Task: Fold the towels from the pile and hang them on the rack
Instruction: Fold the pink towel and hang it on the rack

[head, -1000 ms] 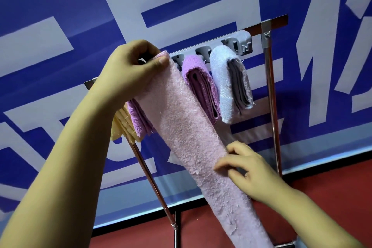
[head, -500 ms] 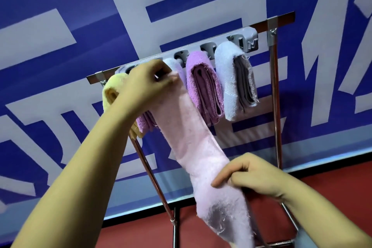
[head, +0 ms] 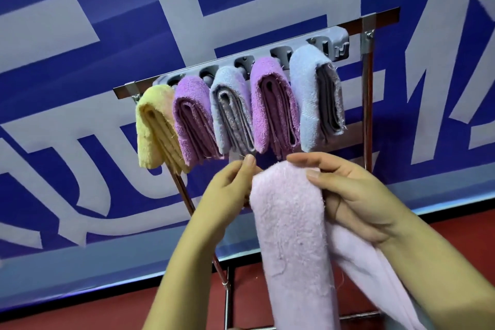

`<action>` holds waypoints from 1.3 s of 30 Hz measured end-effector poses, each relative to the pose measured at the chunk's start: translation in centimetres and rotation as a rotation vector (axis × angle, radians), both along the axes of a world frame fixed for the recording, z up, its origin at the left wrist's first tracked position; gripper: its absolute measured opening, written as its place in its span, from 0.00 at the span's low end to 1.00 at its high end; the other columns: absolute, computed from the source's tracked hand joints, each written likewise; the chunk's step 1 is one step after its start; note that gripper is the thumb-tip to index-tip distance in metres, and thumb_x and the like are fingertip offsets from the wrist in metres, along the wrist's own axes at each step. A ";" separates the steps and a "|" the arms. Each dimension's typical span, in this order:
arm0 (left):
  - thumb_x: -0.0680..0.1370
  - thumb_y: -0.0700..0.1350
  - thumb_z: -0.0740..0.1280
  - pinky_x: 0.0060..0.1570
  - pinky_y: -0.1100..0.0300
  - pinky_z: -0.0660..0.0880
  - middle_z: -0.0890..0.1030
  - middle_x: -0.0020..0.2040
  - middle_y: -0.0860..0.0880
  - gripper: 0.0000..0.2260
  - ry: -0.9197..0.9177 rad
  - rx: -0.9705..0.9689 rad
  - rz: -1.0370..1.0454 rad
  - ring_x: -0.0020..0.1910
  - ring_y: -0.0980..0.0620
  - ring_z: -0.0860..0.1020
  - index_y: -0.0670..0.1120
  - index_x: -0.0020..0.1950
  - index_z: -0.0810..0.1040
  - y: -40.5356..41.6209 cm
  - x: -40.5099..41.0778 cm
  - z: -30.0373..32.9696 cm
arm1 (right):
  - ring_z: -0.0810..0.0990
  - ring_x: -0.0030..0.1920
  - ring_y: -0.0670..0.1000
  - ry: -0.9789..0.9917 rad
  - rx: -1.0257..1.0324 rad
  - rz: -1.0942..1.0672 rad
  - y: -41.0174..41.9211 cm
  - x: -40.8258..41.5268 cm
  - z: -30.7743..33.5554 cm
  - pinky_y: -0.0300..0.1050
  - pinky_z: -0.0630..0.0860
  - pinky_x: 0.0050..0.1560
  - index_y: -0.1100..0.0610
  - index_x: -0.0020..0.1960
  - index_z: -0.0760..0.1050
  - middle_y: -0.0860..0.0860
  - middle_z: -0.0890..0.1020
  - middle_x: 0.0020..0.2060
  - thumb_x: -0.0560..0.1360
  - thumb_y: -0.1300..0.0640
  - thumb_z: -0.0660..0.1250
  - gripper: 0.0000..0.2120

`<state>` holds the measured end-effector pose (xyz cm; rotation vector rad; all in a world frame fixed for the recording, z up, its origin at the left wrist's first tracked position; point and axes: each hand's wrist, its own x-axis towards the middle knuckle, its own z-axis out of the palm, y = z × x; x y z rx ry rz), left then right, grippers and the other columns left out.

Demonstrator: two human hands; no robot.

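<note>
Pink towel [head: 292, 222] pinched at folded top by both hands: left hand [head: 230, 185], right hand [head: 356, 195]. Judged soft, light, floppy; best held at fold.

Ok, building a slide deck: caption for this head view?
Both hands hold a folded pink towel below five towels hung on the rack.

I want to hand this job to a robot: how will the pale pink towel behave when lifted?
Probably floppy: the pale pink towel droops from both hands. Its fuzzy pile likely resists slipping in the right hand. It seems light, since the left hand pinches only an edge.
</note>
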<state>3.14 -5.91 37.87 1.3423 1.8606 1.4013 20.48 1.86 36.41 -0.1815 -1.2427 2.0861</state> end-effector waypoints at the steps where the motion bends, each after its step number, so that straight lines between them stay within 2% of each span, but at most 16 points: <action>1: 0.76 0.64 0.57 0.45 0.65 0.77 0.83 0.44 0.46 0.24 -0.054 0.004 -0.036 0.43 0.55 0.80 0.46 0.51 0.81 -0.3 0.2 -0.8 | 0.83 0.45 0.48 0.007 -0.001 -0.013 0.0 0.0 0.1 0.37 0.79 0.45 0.60 0.48 0.82 0.55 0.85 0.45 0.68 0.65 0.61 0.13; 3: 0.74 0.69 0.56 0.58 0.52 0.76 0.82 0.57 0.50 0.26 -0.131 -0.001 -0.102 0.58 0.51 0.80 0.53 0.58 0.79 -0.9 0.6 -1.8 | 0.83 0.45 0.47 0.003 0.022 -0.029 0.0 0.0 0.3 0.36 0.79 0.46 0.61 0.50 0.80 0.54 0.85 0.44 0.68 0.65 0.61 0.14; 5: 0.74 0.67 0.59 0.61 0.49 0.75 0.80 0.62 0.53 0.23 -0.191 0.013 -0.142 0.63 0.53 0.77 0.56 0.63 0.76 -1.3 1.2 -1.9 | 0.83 0.45 0.46 -0.020 0.043 -0.031 -0.1 -0.1 0.4 0.36 0.79 0.46 0.61 0.52 0.79 0.53 0.85 0.44 0.70 0.66 0.60 0.14; 8: 0.73 0.55 0.67 0.53 0.57 0.77 0.81 0.60 0.53 0.19 -0.277 0.058 -0.189 0.58 0.53 0.79 0.56 0.64 0.75 -1.5 1.7 -1.7 | 0.81 0.44 0.48 -0.122 0.080 -0.067 -0.2 -0.3 0.4 0.39 0.79 0.43 0.57 0.51 0.79 0.54 0.83 0.44 0.76 0.67 0.58 0.13; 11: 0.73 0.44 0.72 0.47 0.56 0.80 0.84 0.53 0.48 0.23 -0.347 0.145 -0.201 0.50 0.50 0.83 0.55 0.67 0.72 -1.5 2.3 -1.3 | 0.77 0.43 0.51 -0.265 0.178 -0.141 -0.1 -0.3 0.4 0.43 0.75 0.40 0.54 0.50 0.80 0.54 0.81 0.45 0.79 0.64 0.57 0.14; 15: 0.72 0.40 0.72 0.53 0.52 0.79 0.83 0.58 0.48 0.27 -0.331 0.305 -0.122 0.56 0.48 0.81 0.58 0.67 0.72 -1.2 2.8 -0.8 | 0.74 0.37 0.50 -0.301 0.258 -0.182 -0.1 -0.2 1.3 0.43 0.75 0.36 0.46 0.56 0.77 0.57 0.77 0.43 0.80 0.60 0.57 0.14; 18: 0.72 0.40 0.73 0.56 0.51 0.78 0.81 0.61 0.52 0.26 -0.336 0.355 -0.106 0.59 0.49 0.80 0.59 0.66 0.73 -1.1 3.1 -0.3 | 0.80 0.43 0.53 -0.270 0.348 -0.215 -0.3 0.0 1.4 0.49 0.76 0.49 0.35 0.62 0.69 0.67 0.80 0.46 0.72 0.49 0.64 0.20; 20: 0.73 0.40 0.72 0.57 0.48 0.78 0.81 0.59 0.55 0.24 -0.350 0.365 -0.102 0.58 0.48 0.80 0.58 0.65 0.74 -1.2 3.0 0.2 | 0.81 0.47 0.60 -0.245 0.425 -0.173 -0.5 0.1 1.2 0.54 0.76 0.56 0.33 0.65 0.64 0.74 0.77 0.48 0.68 0.50 0.67 0.28; 22: 0.73 0.39 0.71 0.58 0.47 0.77 0.81 0.60 0.56 0.23 -0.343 0.393 -0.084 0.59 0.50 0.80 0.57 0.65 0.75 -1.3 2.9 0.6 | 0.81 0.52 0.59 -0.184 0.458 -0.137 -0.6 0.0 1.0 0.53 0.75 0.59 0.38 0.66 0.67 0.69 0.80 0.51 0.68 0.56 0.68 0.29; 25: 0.74 0.42 0.68 0.52 0.57 0.79 0.83 0.52 0.59 0.21 -0.359 0.389 -0.080 0.50 0.57 0.82 0.56 0.65 0.73 -1.5 2.7 1.0 | 0.80 0.51 0.43 -0.105 0.467 -0.195 -0.8 -0.5 1.4 0.37 0.75 0.57 0.48 0.56 0.79 0.48 0.85 0.50 0.68 0.60 0.66 0.17; 28: 0.70 0.51 0.72 0.51 0.61 0.78 0.81 0.57 0.58 0.23 -0.341 0.304 -0.129 0.53 0.58 0.81 0.59 0.64 0.72 -2.1 2.2 0.3 | 0.81 0.44 0.43 -0.003 0.339 -0.150 -1.1 -0.9 2.0 0.35 0.77 0.49 0.55 0.48 0.83 0.48 0.85 0.42 0.68 0.61 0.65 0.12; 30: 0.64 0.59 0.77 0.59 0.57 0.75 0.76 0.66 0.56 0.32 -0.323 0.248 -0.174 0.63 0.57 0.76 0.62 0.65 0.72 -2.8 2.1 -0.2 | 0.81 0.38 0.42 0.038 0.193 -0.116 -1.1 -1.1 2.3 0.33 0.78 0.40 0.57 0.48 0.82 0.49 0.84 0.37 0.68 0.62 0.64 0.11; 32: 0.63 0.56 0.78 0.65 0.54 0.72 0.72 0.70 0.58 0.36 -0.320 0.250 -0.209 0.69 0.55 0.71 0.62 0.69 0.69 -3.3 2.1 -0.7 | 0.80 0.34 0.43 0.055 0.061 -0.105 -1.0 -1.1 2.6 0.33 0.78 0.35 0.58 0.49 0.79 0.49 0.83 0.35 0.71 0.63 0.63 0.10; 35: 0.71 0.36 0.71 0.54 0.57 0.78 0.81 0.62 0.52 0.33 -0.364 0.335 -0.235 0.59 0.50 0.79 0.58 0.71 0.67 -3.4 2.5 -0.4 | 0.78 0.31 0.42 0.019 -0.017 -0.108 -0.8 -0.9 2.3 0.33 0.76 0.33 0.55 0.55 0.78 0.49 0.81 0.31 0.77 0.60 0.59 0.11; 37: 0.71 0.33 0.70 0.45 0.60 0.79 0.84 0.54 0.48 0.32 -0.366 0.371 -0.198 0.49 0.51 0.83 0.58 0.70 0.68 -3.1 2.8 0.2 | 0.78 0.30 0.40 -0.054 0.028 -0.078 -0.8 -0.4 2.1 0.30 0.75 0.33 0.51 0.60 0.75 0.46 0.81 0.29 0.75 0.51 0.60 0.15; 39: 0.70 0.36 0.69 0.42 0.60 0.79 0.85 0.52 0.44 0.31 -0.369 0.394 -0.142 0.45 0.51 0.83 0.58 0.68 0.69 -2.7 3.1 0.7 | 0.81 0.44 0.40 -0.142 0.135 -0.051 -0.7 0.0 1.8 0.33 0.76 0.48 0.46 0.65 0.71 0.46 0.84 0.43 0.68 0.42 0.64 0.26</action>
